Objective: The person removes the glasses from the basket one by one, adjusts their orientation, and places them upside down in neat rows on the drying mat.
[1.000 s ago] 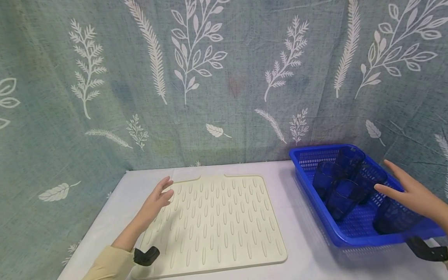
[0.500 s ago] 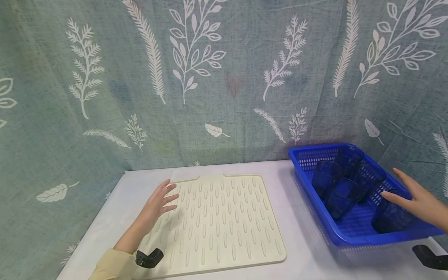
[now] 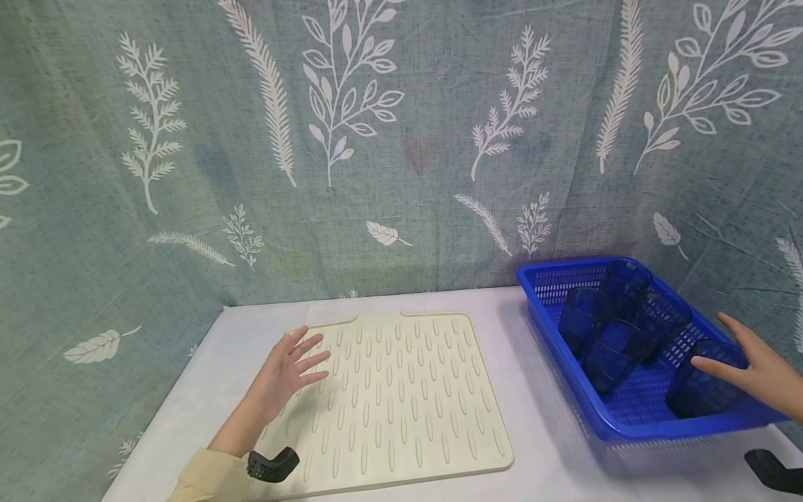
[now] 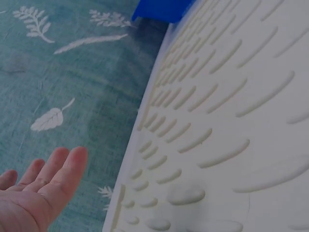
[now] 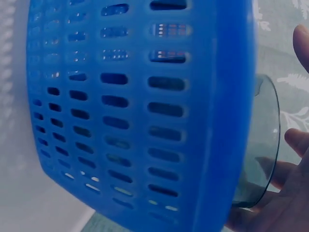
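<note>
My left hand (image 3: 282,373) hovers over the left side of a cream drying mat (image 3: 401,397) with raised oval ridges, fingers spread and holding nothing. In the left wrist view that hand (image 4: 46,188) is palm up beside the mat's edge. On the right, my right hand (image 3: 762,369) is over the near end of a blue plastic basket (image 3: 627,431), thumb and fingers apart around the rim of a dark tinted drinking glass (image 3: 699,390). The right wrist view has the fingers (image 5: 289,193) beside the glass (image 5: 263,145), which pokes above the basket wall.
Several more tinted glasses (image 3: 617,352) stand close together in the basket's far left part. A white-covered table (image 3: 527,376) carries mat and basket. Behind hangs a grey-green curtain (image 3: 414,174) with white leaf prints. A black wrist mount (image 3: 272,466) sits on the left wrist.
My left hand has shifted slightly right and its fingers have spread further. My right hand has moved right and down, now at the near glass in the basket.
</note>
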Tool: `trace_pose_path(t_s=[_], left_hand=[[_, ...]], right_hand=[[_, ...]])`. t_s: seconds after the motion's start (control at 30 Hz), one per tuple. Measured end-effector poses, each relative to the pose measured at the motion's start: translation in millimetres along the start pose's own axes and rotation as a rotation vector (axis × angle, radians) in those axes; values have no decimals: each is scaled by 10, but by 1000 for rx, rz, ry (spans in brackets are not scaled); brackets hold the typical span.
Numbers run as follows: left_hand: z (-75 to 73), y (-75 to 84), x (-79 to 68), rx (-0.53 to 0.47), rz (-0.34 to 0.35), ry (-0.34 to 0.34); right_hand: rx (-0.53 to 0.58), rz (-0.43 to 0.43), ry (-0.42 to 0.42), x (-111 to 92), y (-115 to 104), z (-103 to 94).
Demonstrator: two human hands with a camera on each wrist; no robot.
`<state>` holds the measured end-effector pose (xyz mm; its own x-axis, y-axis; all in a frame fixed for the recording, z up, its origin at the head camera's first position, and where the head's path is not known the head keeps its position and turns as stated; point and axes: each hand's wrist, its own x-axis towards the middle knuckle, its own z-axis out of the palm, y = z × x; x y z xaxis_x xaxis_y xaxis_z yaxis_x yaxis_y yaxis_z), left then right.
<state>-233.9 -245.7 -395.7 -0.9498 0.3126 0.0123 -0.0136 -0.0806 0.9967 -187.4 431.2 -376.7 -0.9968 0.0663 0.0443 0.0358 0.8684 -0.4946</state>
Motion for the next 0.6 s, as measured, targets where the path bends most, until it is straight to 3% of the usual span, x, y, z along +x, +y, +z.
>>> trace_pose_path(t_s=[0.03,0.07,0.4,0.5,0.6], left_hand=[[6,0,1,-17,-1,0],[10,-2,3,-35,0,-4],[84,-20,9,-150,-8,-29],[116,-17,11,-182,-14,-27],[137,-28,18,-223,-17,-26]], right_hand=[[2,11,-9,-84,-163,-48],[4,18,-12,-76,-132,-43],[33,72,25,168,603,221],[23,106,33,133,586,255],[35,146,49,42,412,232]])
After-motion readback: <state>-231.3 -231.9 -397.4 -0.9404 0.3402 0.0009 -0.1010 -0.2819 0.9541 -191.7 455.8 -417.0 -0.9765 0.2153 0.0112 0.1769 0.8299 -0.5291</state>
